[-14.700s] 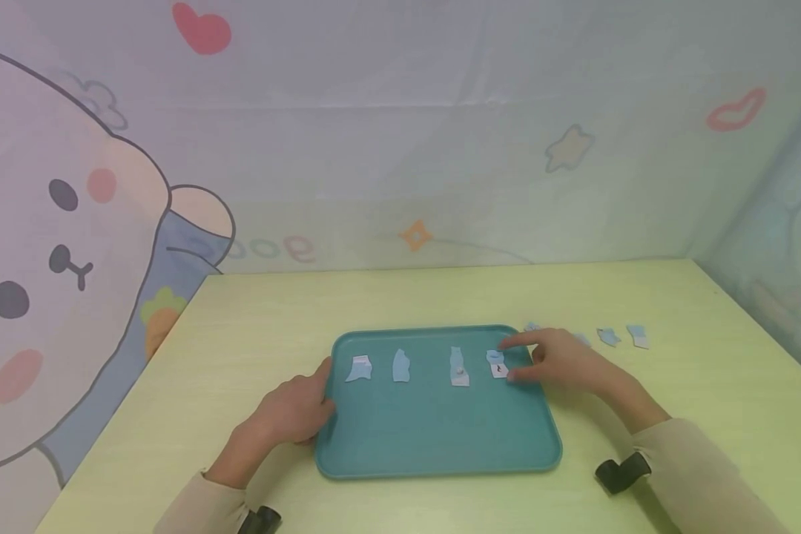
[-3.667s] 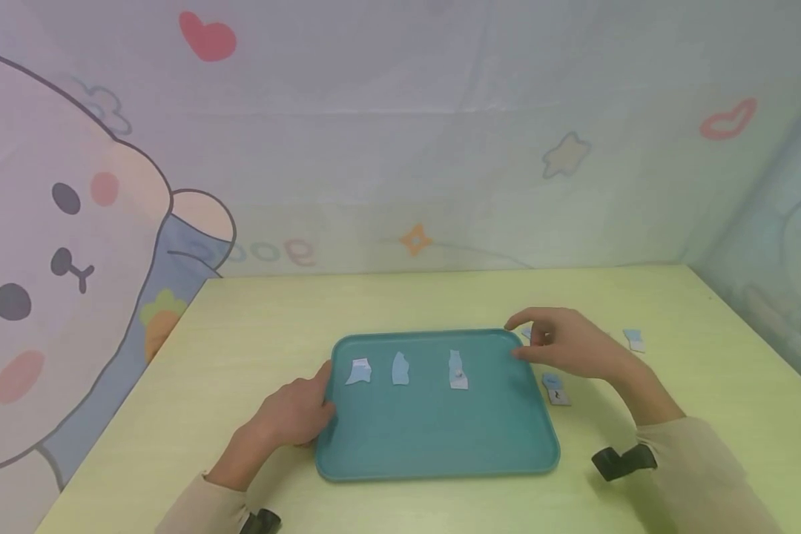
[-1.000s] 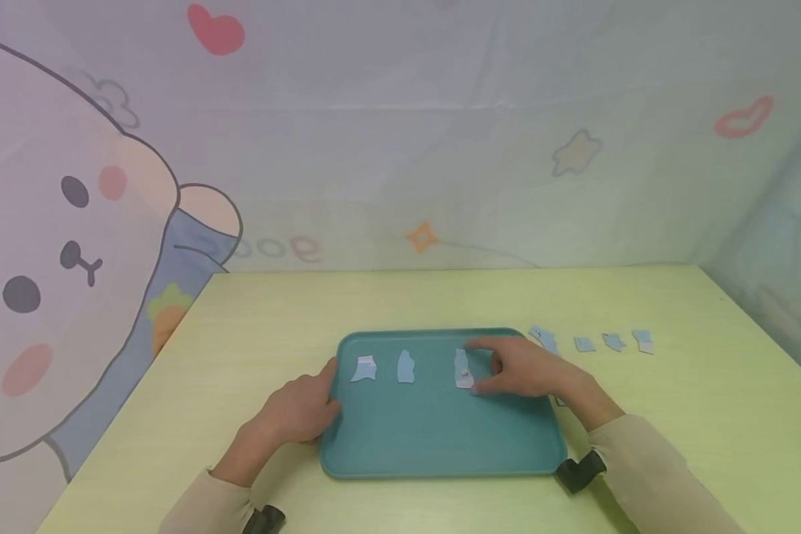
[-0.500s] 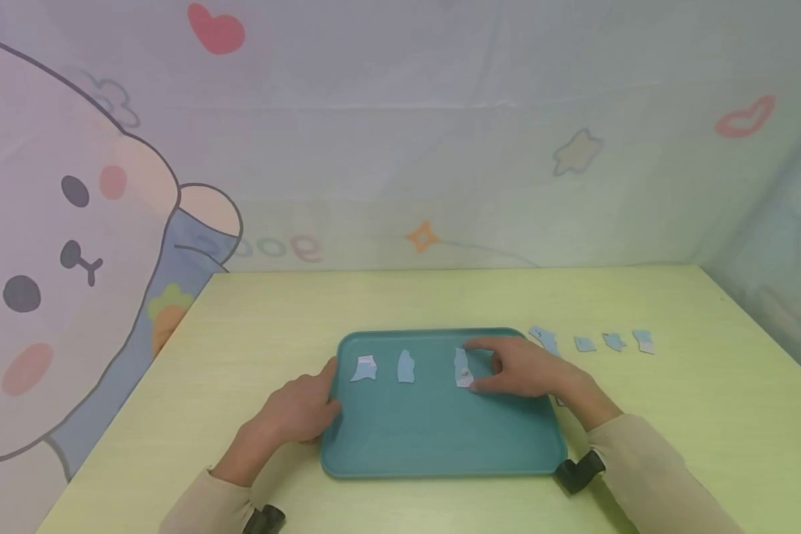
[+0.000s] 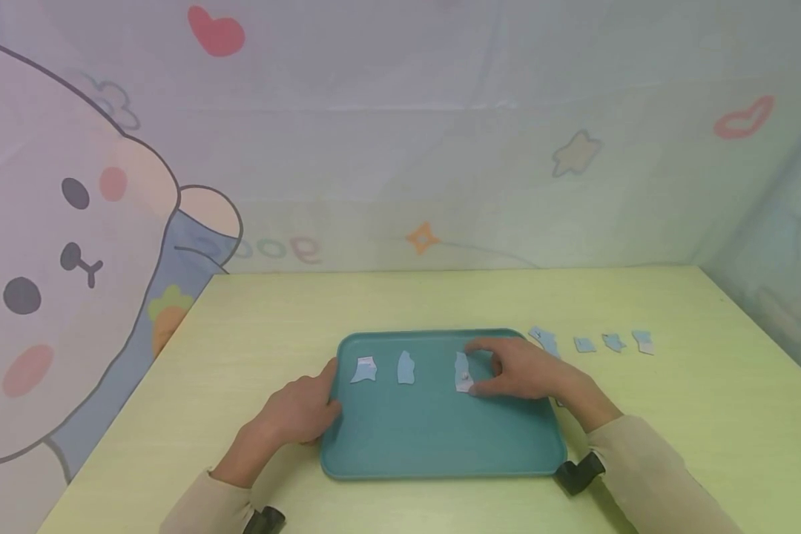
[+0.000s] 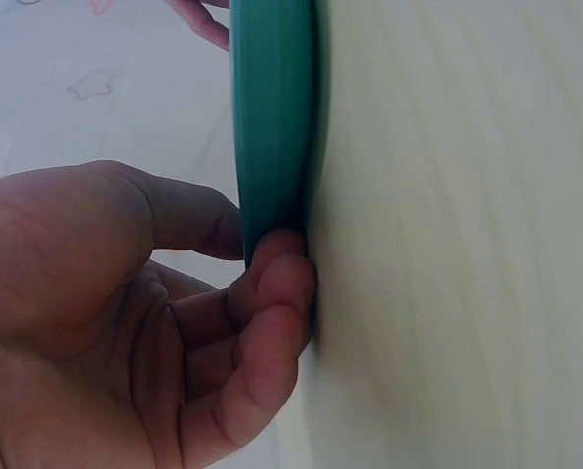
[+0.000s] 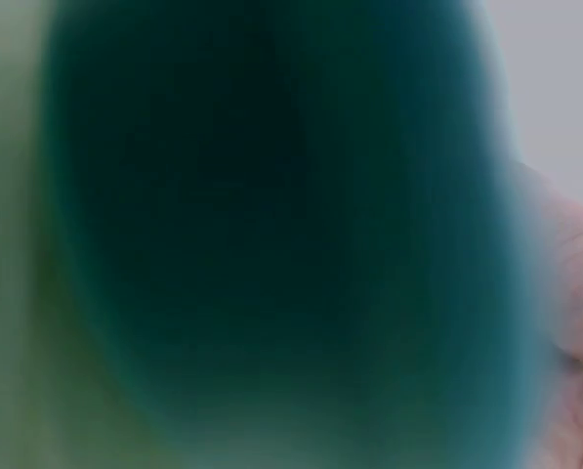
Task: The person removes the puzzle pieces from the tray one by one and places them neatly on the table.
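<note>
On the teal tray (image 5: 400,437) (image 6: 271,107) lie three pale blue scraps: a flared one (image 5: 364,369), a narrow one (image 5: 406,368) and a longer one with a white lower end (image 5: 463,371). My left hand (image 5: 300,408) (image 6: 105,313) grips the tray's left rim, thumb on top and fingers curled underneath. Over the tray, my right hand (image 5: 523,368) has index finger and thumb at the upper and lower ends of the longer scrap, pinching it. The right wrist view is mostly filled by the blurred tray edge (image 7: 291,244), with part of my right hand (image 7: 579,293) at its right border.
Several blue scraps lie on the yellow table right of the tray: a long one (image 5: 544,341), a small one (image 5: 584,344), a jagged one (image 5: 614,342) and one with a pale end (image 5: 644,342). Another (image 5: 560,403) is mostly hidden by my right wrist. A printed cloth hangs behind.
The scrap with the black mark has gone from the tray to the table on its right. My right hand has moved left onto the longer scrap, which has shifted slightly towards me. The left hand stays put.
</note>
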A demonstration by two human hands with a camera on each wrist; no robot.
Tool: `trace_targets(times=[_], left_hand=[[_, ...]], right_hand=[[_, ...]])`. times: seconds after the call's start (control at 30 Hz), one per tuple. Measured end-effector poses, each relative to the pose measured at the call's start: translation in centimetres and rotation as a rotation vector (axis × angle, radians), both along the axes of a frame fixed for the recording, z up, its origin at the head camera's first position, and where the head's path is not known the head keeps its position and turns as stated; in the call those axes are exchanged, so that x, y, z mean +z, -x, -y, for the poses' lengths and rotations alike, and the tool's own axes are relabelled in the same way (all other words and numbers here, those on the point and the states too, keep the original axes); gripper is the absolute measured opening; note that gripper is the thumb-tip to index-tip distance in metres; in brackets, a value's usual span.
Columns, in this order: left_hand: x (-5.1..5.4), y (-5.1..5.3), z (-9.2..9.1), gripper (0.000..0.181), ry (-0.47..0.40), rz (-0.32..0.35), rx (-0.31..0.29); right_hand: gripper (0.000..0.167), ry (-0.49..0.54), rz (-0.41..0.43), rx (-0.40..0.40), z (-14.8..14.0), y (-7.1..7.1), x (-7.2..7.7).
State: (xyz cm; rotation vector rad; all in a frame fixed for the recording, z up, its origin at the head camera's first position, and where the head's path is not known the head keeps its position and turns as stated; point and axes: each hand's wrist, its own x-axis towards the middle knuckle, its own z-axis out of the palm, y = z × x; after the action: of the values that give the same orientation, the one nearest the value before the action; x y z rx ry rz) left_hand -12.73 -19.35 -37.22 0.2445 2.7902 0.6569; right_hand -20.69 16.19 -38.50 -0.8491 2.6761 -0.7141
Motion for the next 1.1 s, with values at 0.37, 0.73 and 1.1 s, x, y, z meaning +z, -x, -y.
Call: trace_targets(times=[0.37,0.73,1.1], left_hand=[[-0.15,0.01,0.02,0.072,0.007,-0.005,0.0],[-0.04,-0.01,-0.07,0.072,0.009,-0.009,0.001],[-0.17,0.08,-0.01,0.073,0.013,-0.002,0.001]], right_hand=[[0.065,0.009,-0.001,-0.006,0.05,-0.02,-0.24],[0.069,0.064,0.031,-0.057,-0.02,-0.1,0.14],[0.067,0.082,0.026,-0.069,-0.23,-0.1,0.65]])
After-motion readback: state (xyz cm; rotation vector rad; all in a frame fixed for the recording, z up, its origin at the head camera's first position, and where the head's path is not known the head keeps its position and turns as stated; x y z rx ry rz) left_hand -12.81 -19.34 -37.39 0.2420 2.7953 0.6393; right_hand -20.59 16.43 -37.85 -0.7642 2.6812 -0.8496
